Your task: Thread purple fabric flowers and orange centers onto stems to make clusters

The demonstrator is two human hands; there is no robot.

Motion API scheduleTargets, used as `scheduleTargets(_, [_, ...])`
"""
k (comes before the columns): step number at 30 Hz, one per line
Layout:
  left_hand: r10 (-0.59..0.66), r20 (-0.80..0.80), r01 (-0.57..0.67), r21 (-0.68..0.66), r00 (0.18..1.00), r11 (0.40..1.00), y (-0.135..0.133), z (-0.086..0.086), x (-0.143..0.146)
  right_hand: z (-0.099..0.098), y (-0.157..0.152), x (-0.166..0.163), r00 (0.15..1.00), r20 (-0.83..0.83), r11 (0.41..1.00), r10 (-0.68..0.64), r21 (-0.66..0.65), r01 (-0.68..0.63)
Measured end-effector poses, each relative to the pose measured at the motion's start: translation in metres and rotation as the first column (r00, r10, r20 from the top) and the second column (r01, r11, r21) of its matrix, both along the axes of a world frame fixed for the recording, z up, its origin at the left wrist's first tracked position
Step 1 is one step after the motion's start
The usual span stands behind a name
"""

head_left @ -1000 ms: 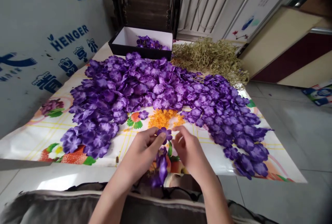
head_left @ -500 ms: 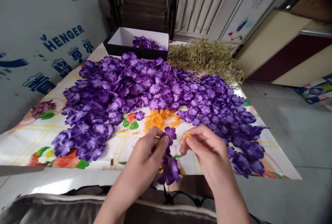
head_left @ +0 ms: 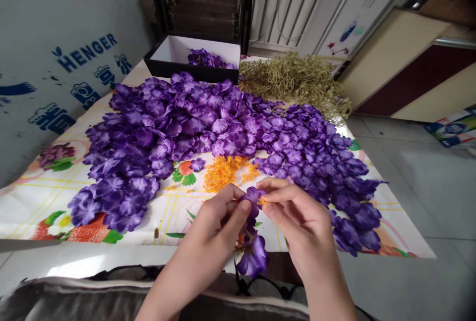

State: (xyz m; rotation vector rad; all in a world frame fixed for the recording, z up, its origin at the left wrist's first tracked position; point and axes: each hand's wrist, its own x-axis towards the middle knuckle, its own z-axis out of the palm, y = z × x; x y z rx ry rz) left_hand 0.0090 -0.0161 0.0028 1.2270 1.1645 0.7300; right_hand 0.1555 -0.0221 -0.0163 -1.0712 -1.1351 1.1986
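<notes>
My left hand (head_left: pixel 217 224) pinches a sprig of purple fabric flowers (head_left: pixel 253 249) near its top; the lower blooms hang below my fingers. My right hand (head_left: pixel 297 217) pinches a small orange flower centre (head_left: pixel 262 201) and holds it against the sprig's top purple flower (head_left: pixel 254 195). Both hands are closed over the near edge of the table. Just beyond them lies a little heap of orange flower centres (head_left: pixel 225 172) on the fruit-print tablecloth (head_left: pixel 44 197).
A broad arc of loose purple flowers (head_left: pixel 208 128) covers the cloth. At the far end stands a black box (head_left: pixel 193 58) with more purple flowers beside a tangle of dry green stems (head_left: pixel 297 80). A lettered board (head_left: pixel 55 53) is at the left, tiled floor at the right.
My right hand took an orange centre from the heap side and brought it to the sprig's top flower. Both hands and the sprig shifted slightly right and nearer.
</notes>
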Motion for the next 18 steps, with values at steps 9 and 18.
scheduleTargets(9, [-0.005,0.056,0.007,-0.035,0.998,0.999,-0.0003,0.0012,0.0006,0.0029,-0.0064,-0.0022,0.949,0.317,0.991,0.009,0.121,-0.049])
scheduleTargets(18, [0.004,0.063,-0.003,-0.017,0.998,1.000,-0.0018,0.0019,-0.0010,0.0042,-0.0064,-0.0070,0.835,0.532,0.941,-0.141,0.334,-0.055])
